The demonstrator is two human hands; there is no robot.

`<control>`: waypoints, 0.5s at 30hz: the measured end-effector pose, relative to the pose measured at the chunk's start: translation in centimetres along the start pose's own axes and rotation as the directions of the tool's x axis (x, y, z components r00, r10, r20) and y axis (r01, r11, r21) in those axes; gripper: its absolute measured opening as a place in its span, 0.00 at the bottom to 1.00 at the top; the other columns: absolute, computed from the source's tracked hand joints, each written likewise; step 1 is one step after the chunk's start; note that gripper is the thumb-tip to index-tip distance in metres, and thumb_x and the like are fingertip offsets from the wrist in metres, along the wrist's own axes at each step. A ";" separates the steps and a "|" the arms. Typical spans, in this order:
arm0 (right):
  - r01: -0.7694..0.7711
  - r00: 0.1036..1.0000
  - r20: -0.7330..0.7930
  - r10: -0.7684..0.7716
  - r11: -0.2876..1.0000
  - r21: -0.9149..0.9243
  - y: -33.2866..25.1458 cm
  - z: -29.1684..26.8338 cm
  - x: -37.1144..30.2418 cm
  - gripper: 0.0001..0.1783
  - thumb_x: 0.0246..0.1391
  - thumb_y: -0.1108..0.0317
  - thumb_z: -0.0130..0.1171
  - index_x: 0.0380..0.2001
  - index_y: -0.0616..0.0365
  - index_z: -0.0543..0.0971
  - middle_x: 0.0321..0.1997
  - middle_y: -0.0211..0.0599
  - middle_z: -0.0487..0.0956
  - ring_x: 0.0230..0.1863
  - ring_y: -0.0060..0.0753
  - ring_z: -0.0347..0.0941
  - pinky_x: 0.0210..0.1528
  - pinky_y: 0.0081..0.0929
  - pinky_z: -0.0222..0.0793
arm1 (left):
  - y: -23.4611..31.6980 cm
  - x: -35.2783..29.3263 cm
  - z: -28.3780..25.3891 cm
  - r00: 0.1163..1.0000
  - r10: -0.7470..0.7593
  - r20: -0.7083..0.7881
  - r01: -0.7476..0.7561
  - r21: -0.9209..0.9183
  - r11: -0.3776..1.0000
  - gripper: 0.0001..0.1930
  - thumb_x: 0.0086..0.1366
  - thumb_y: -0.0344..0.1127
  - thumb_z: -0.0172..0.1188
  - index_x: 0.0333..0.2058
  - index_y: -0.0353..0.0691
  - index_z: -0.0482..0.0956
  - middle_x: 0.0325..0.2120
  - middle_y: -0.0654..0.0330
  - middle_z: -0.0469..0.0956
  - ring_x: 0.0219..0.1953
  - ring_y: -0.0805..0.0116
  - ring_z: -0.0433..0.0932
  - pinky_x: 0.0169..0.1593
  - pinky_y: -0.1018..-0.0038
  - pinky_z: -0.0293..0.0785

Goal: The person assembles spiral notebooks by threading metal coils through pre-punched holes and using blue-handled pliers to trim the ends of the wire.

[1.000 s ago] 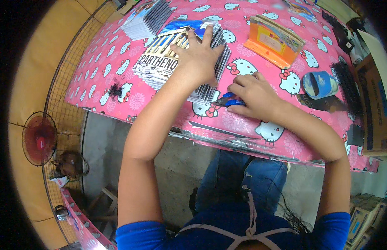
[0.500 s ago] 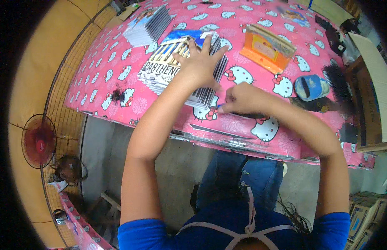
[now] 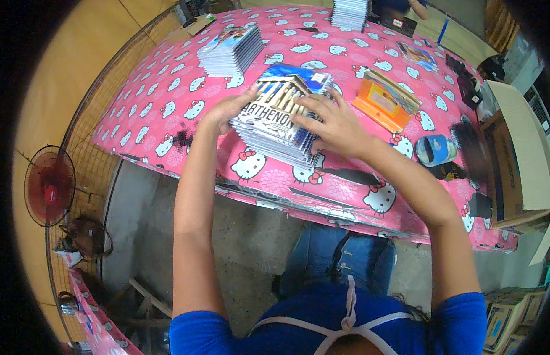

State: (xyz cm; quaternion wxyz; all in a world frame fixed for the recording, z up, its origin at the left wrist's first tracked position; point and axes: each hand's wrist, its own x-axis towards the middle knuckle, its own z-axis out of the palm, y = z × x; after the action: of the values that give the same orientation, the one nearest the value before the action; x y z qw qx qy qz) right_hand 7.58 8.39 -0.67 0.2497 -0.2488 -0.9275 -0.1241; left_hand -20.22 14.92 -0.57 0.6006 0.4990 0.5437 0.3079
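A thick stack of booklets [image 3: 281, 112] with a columned temple on the top cover lies on the pink table, its many page edges showing toward me. My left hand [image 3: 230, 109] grips its left side, fingertips over the cover's edge. From the right, my right hand [image 3: 331, 127] clasps the same stack, fingers spread over the cover and thumb low by the right side. The undersides of both hands' fingers are hidden. Just right of the stack lies a dark, flat, elongated item [image 3: 353, 176].
Another booklet stack [image 3: 232, 50] stands farther left, and a taller one [image 3: 349, 13] at the far edge. To the right are an orange holder with cards [image 3: 384, 103], a blue rounded item [image 3: 436, 149] and an open cardboard box [image 3: 511, 160]. A person [image 3: 399, 7] is at the far side.
My left hand has slid from the top of the stack to its left side. My right hand has risen from the table beside the dark item onto the stack. The view has shifted.
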 end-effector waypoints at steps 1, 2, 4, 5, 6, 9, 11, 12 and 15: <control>0.088 0.996 0.001 -0.088 0.996 0.007 0.4 -0.1 0.6 0.47 0.22 0.57 0.74 0.54 0.42 0.68 0.60 0.38 0.66 0.61 0.44 0.62 0.63 0.57 0.52 | 0.0 -0.1 -0.3 1.000 -0.014 0.018 0.014 0.007 1.000 0.33 0.62 0.60 0.55 0.47 0.31 0.76 0.39 0.51 0.80 0.40 0.67 0.80 0.44 0.70 0.75; 0.174 0.985 0.002 -0.174 0.985 0.014 0.9 -0.4 1.1 0.47 0.21 0.56 0.74 0.54 0.42 0.68 0.59 0.37 0.67 0.59 0.43 0.63 0.63 0.56 0.52 | 0.2 -0.1 -0.5 0.999 -0.028 0.037 0.027 0.015 1.000 0.32 0.62 0.59 0.56 0.47 0.30 0.75 0.40 0.51 0.80 0.40 0.66 0.80 0.43 0.70 0.76; 0.348 0.937 -0.012 -0.349 0.937 -0.038 1.4 -0.6 2.1 0.46 0.21 0.52 0.74 0.52 0.42 0.69 0.56 0.34 0.70 0.54 0.39 0.67 0.61 0.56 0.54 | 0.2 -0.1 -0.9 0.995 -0.058 0.077 0.055 0.031 0.998 0.32 0.61 0.57 0.58 0.48 0.29 0.75 0.40 0.50 0.80 0.38 0.65 0.80 0.41 0.70 0.77; 0.387 0.920 -0.052 -0.389 0.921 -0.048 1.6 -0.4 2.5 0.46 0.22 0.51 0.74 0.52 0.43 0.69 0.56 0.34 0.70 0.53 0.39 0.68 0.60 0.56 0.55 | 0.3 0.0 -1.0 0.995 -0.049 0.084 0.046 0.037 0.998 0.32 0.60 0.56 0.59 0.47 0.28 0.74 0.40 0.50 0.80 0.38 0.65 0.80 0.41 0.70 0.77; 0.419 0.901 -0.093 -0.424 0.906 -0.061 1.8 0.0 2.7 0.45 0.22 0.50 0.73 0.52 0.44 0.69 0.56 0.33 0.70 0.52 0.39 0.68 0.60 0.57 0.55 | 0.6 0.0 -1.0 0.995 -0.041 0.092 0.037 0.050 0.998 0.32 0.60 0.55 0.60 0.47 0.28 0.74 0.40 0.50 0.80 0.38 0.65 0.81 0.41 0.70 0.77; 0.429 0.881 -0.181 -0.437 0.899 -0.083 2.0 1.0 3.3 0.39 0.26 0.52 0.68 0.49 0.47 0.70 0.53 0.33 0.72 0.48 0.40 0.70 0.59 0.58 0.57 | 1.7 -0.2 -0.6 0.995 -0.030 0.090 0.017 0.144 0.989 0.33 0.57 0.55 0.63 0.45 0.25 0.75 0.38 0.49 0.80 0.36 0.64 0.81 0.39 0.70 0.77; 0.382 0.903 -0.181 -0.391 0.920 -0.085 2.0 1.1 3.2 0.36 0.27 0.54 0.67 0.47 0.48 0.71 0.51 0.35 0.73 0.47 0.40 0.70 0.59 0.58 0.58 | 3.2 -0.6 -0.2 0.996 -0.035 0.085 0.015 0.233 0.972 0.34 0.56 0.56 0.64 0.44 0.25 0.75 0.37 0.49 0.80 0.35 0.64 0.81 0.38 0.70 0.77; 0.371 0.898 -0.230 -0.376 0.926 -0.066 2.1 1.1 3.1 0.35 0.28 0.56 0.66 0.46 0.49 0.71 0.52 0.36 0.73 0.48 0.41 0.70 0.59 0.58 0.58 | 4.1 -0.7 0.0 0.993 -0.091 0.075 0.060 0.343 0.938 0.37 0.57 0.61 0.61 0.48 0.27 0.73 0.39 0.52 0.80 0.38 0.68 0.80 0.39 0.73 0.76; 0.335 0.875 -0.366 -0.318 0.942 -0.016 3.5 0.1 1.3 0.30 0.31 0.62 0.64 0.45 0.50 0.71 0.52 0.39 0.74 0.50 0.44 0.71 0.59 0.57 0.57 | 5.1 -1.9 1.7 0.988 -0.115 0.104 0.071 0.353 0.933 0.40 0.55 0.65 0.60 0.47 0.27 0.74 0.38 0.51 0.80 0.37 0.67 0.80 0.39 0.72 0.76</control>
State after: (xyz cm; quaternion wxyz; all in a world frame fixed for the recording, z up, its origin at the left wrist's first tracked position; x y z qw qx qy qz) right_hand 8.37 11.88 0.30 0.3981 -0.0556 -0.8965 -0.1862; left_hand -18.09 14.38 4.72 0.5492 0.5890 0.5744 0.1469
